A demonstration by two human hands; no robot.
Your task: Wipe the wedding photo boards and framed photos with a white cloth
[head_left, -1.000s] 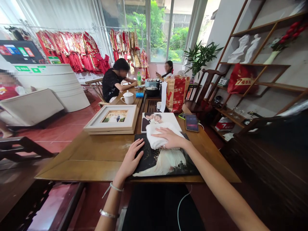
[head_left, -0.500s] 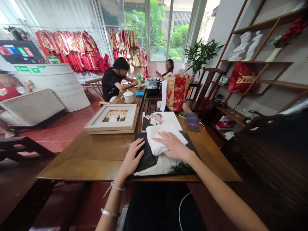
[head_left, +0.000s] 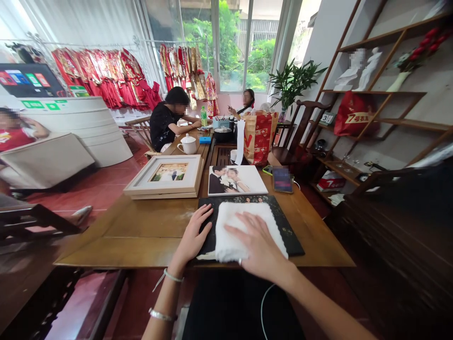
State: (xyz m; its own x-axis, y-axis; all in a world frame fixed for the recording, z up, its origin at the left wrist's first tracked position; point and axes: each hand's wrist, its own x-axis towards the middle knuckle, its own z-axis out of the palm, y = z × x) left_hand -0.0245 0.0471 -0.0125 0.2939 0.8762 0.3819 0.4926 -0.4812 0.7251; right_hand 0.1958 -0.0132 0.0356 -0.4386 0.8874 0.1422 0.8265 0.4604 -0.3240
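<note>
A dark photo panel (head_left: 290,234) lies flat by the table's near edge, with two small figures at its top. On it rests a folded white towel (head_left: 227,218), covering most of its middle and lower part. My right hand (head_left: 261,248) presses flat on the towel, fingers spread. Lying at the panel's left edge, my left hand (head_left: 194,232) has its fingers extended and nothing in them. Just beyond the panel is a lighter print of a couple (head_left: 236,182). Left of that print, framed pictures (head_left: 193,182) are stacked, wood-edged with a white mat.
Right of the print, a phone (head_left: 283,180) on a cable lies on the wooden table (head_left: 141,236). Farther back stand a paper bag (head_left: 260,139), a white lidded cup (head_left: 187,144) and a black pot (head_left: 223,135). Two people sit at the far end.
My right hand has drawn the towel toward me, down the panel. The panel's top and the print behind it now show more. My left hand has stayed in place.
</note>
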